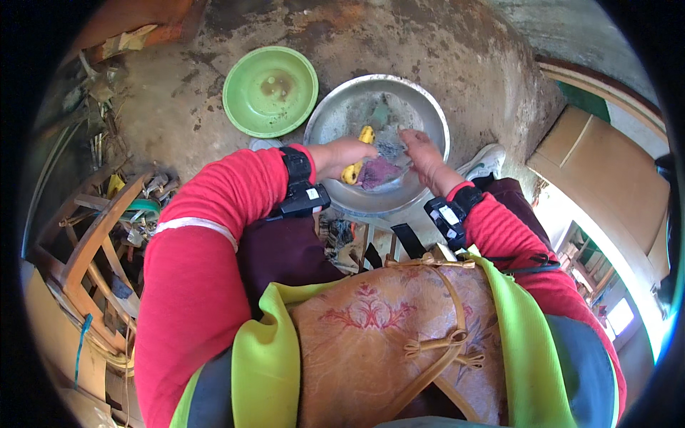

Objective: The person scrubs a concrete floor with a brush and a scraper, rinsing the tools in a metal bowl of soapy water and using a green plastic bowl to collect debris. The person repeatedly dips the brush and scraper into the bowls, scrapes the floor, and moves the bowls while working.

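Inside the round metal basin (332,115), my left hand (350,152) is closed around a long yellow object with dark spots (366,135). Its middle is hidden by the hand, and I cannot tell exactly what it is. Just below the fingers lies a soft purple piece (377,172), perhaps cloth or mesh. Dark grey bits (389,150) sit between the two hands. My right hand (421,150) reaches over the basin's right side with fingers bent. Whether those fingers pinch anything is too small to see. Murky greenish matter (381,112) covers part of the basin's bottom.
A green plastic basin (270,115) with a little brown liquid stands left of the metal one on stained concrete floor (176,107). A wooden frame (101,230) and clutter crowd the left. Cardboard (604,166) stands right. My shoe (489,159) is beside the metal basin.
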The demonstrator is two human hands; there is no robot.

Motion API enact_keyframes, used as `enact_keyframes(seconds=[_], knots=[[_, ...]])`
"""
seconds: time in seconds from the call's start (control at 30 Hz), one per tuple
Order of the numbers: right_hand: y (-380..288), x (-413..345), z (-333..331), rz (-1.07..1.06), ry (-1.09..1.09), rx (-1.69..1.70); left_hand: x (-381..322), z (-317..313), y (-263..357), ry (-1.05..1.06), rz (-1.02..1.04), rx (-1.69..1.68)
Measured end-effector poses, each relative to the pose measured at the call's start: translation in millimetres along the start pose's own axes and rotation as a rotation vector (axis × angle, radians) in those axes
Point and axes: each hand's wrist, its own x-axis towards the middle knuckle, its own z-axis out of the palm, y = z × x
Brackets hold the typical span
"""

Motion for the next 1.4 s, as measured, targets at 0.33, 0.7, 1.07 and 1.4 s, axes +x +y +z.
enact_keyframes(seconds=[0.33,0.7,1.07,1.4], knots=[[38,124,4,-0.541,0.179,-0.917,4,-47,-21,-0.117,-0.348,0.001],[12,51,35,-0.977,-0.082,-0.969,-7,-48,-10,-0.265,-0.319,-0.145],[-1,69,8,-0.468,0.168,-1.176,-13,-38,-4,-0.132,-0.189,0.09],[-11,15,29,-1.19,0.03,-1.212,-33,-15,39,0.177,0.103,1.44]])
